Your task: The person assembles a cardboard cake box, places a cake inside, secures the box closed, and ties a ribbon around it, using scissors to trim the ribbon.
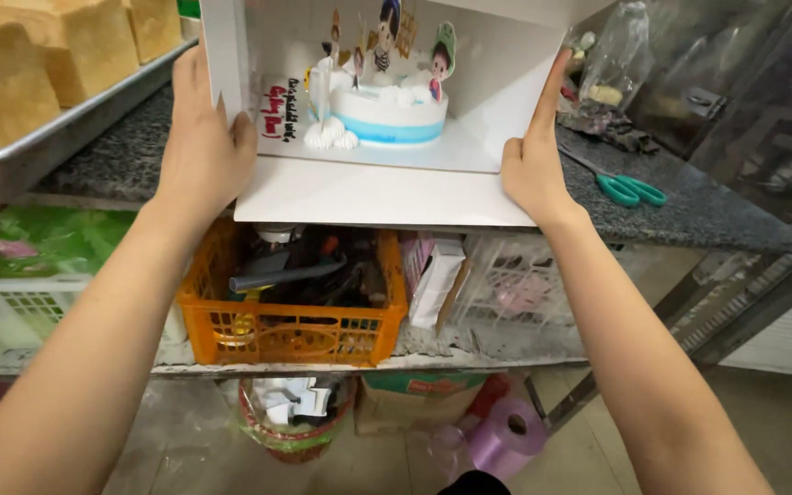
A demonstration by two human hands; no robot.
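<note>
An open-fronted white cake box [387, 192] stands upright at the front edge of the bench [689, 206], its front flap folded down flat, holding a small white cake [387, 115] with a blue band and cartoon figure toppers.

Cake [387, 110]: inside the box [387, 192] between my hands.
Box: on the counter [689, 206], front overhanging.
Tray [48, 137]: left of my left hand [203, 151].
Scissors [632, 190]: right of my right hand [532, 165].
Crate [291, 335]: shelf below.
</note>
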